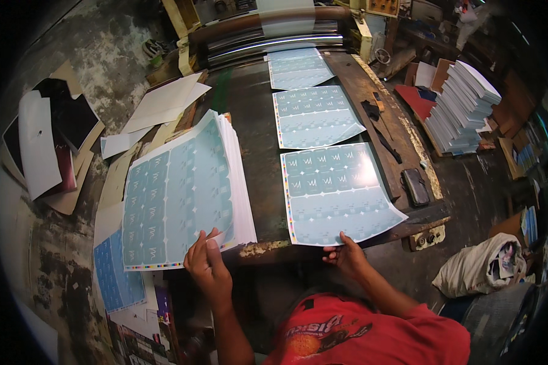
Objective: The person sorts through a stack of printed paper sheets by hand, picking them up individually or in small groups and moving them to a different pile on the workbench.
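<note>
My right hand pinches the near edge of a pale teal printed sheet, thumb on top and fingers below. That sheet lies on the dark machine bed, its right corner curling up. My left hand is at the near edge of a tall stack of matching printed sheets, fingers stretched upward and apart beside the lower edge; it seems to touch the stack without gripping a sheet. Farther up the bed lie a second printed sheet and a third sheet, close to the metal rollers.
A dark phone rests on the bed's right edge, near black straps. Tall paper stacks stand at right, above a white sack. Blank sheets and a blue printed sheet lie at left.
</note>
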Demonstrator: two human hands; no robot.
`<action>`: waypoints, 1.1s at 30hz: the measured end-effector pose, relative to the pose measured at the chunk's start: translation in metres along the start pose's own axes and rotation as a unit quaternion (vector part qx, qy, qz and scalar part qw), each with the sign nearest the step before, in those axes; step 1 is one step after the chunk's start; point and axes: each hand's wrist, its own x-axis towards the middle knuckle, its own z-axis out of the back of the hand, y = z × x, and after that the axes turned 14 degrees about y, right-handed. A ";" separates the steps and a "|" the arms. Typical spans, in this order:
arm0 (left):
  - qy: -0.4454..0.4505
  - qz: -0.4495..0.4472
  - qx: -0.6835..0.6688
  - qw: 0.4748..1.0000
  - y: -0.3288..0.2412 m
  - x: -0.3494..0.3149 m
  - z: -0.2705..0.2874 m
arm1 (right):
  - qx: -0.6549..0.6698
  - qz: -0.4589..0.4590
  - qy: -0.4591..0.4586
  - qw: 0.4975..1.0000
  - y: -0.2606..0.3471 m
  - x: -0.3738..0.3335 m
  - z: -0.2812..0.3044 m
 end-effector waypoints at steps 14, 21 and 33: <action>-0.069 0.153 -0.276 0.946 0.002 -0.005 0.014 | 0.017 0.119 -0.038 0.992 -0.008 0.028 -0.002; 0.086 -0.103 -0.060 0.989 -0.031 -0.014 0.020 | -0.029 0.089 0.104 0.990 0.023 -0.002 -0.037; 0.137 -0.168 0.129 0.968 -0.036 -0.016 0.015 | -0.101 0.006 0.055 0.993 0.020 -0.033 -0.032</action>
